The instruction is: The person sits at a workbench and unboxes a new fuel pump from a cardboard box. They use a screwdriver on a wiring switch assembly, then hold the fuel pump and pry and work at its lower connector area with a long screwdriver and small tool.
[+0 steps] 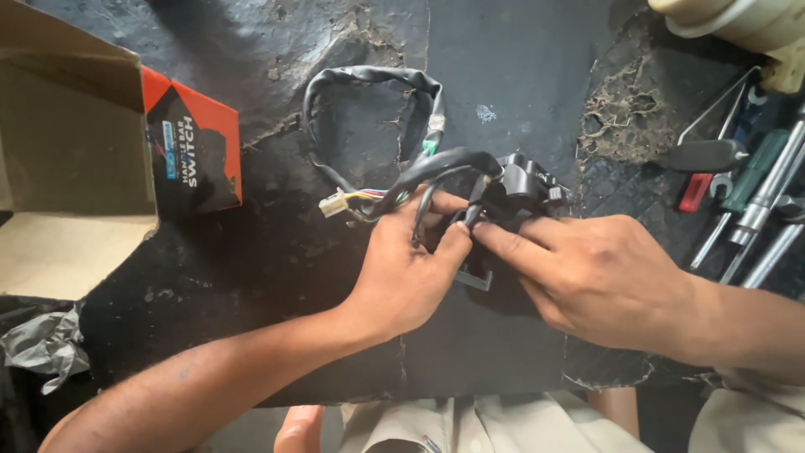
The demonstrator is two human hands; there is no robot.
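A black switch unit (524, 186) with a looped black cable (369, 80) lies on the dark worn work surface (251, 252). The cable ends in a small white connector (333, 203) with coloured wires. My left hand (407, 273) grips the cable and the switch's lower bracket from the left. My right hand (595, 277) pinches the same black switch unit from the right, fingertips meeting the left thumb at the bracket. Both hands hold the part just above the surface.
An open cardboard box (75, 159) with an orange and black flap (194, 147) sits at the left. Screwdrivers and metal tools (738, 184) lie at the right edge. A cream container (738, 21) stands top right. Crumpled grey plastic (46, 344) lies lower left.
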